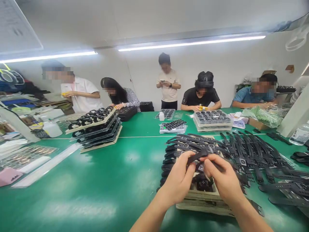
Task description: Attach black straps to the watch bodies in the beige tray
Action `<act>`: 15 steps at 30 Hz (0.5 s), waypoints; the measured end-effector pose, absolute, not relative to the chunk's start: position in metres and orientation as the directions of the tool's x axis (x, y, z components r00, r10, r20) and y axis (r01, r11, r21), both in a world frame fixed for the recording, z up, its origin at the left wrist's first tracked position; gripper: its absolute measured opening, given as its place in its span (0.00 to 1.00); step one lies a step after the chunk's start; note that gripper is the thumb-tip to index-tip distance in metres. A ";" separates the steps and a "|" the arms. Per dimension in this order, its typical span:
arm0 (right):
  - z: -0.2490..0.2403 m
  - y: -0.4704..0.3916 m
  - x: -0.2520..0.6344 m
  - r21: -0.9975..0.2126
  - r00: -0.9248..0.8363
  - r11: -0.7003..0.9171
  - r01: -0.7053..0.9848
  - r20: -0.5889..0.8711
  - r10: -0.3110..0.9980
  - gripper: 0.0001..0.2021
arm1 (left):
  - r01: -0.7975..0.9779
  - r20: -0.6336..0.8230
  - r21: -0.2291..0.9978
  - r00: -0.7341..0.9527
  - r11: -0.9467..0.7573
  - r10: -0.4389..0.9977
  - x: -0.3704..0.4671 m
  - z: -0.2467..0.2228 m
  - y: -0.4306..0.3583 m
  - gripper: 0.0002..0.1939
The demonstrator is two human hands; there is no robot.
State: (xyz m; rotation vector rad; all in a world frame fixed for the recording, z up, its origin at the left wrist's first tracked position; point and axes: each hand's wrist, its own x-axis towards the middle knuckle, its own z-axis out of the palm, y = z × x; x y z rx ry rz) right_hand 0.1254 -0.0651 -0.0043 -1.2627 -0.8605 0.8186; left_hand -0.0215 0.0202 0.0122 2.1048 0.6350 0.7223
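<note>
The black watch strap (198,156), probably light, supple and best taken by its edges, is pinched in the grip of the left hand (179,176) and right hand (225,176), above stacked trays (200,195) on the desk (108,183)

We are holding a black watch strap (197,156) above the tray stack (198,196), pinching it between our left hand (180,177) and right hand (223,175). It is curving slightly and slanting, our fingers partly hiding it. Black-strapped watches (204,184) are lying in the stack beneath.
</note>
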 end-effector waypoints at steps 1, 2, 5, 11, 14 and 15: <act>-0.001 -0.060 0.129 -0.980 0.409 0.154 -0.127 0.090 0.908 0.41 | 0.224 0.285 0.768 0.721 -0.601 0.632 -0.022 0.011 0.022 0.26; 0.002 -0.056 0.132 -0.962 0.347 0.169 -0.215 0.086 0.934 0.44 | 0.247 0.303 0.732 0.717 -0.635 0.628 -0.023 0.010 0.024 0.27; 0.009 -0.048 0.138 -0.919 0.253 0.121 -0.376 0.024 0.967 0.49 | 0.330 0.342 0.599 0.718 -0.729 0.606 -0.025 0.010 0.031 0.26; 0.012 -0.044 0.140 -0.980 0.392 0.031 -0.196 -0.050 0.919 0.43 | 0.313 0.463 0.371 0.754 -0.874 0.466 -0.029 0.014 0.033 0.23; 0.012 -0.052 0.134 -1.000 0.330 0.012 -0.011 0.007 0.944 0.41 | 0.211 0.727 0.084 0.656 -0.974 0.204 -0.030 0.018 0.026 0.25; 0.013 -0.056 0.131 -0.998 0.287 0.017 0.059 0.033 0.957 0.40 | 0.182 0.773 0.012 0.622 -0.983 0.125 -0.030 0.019 0.023 0.25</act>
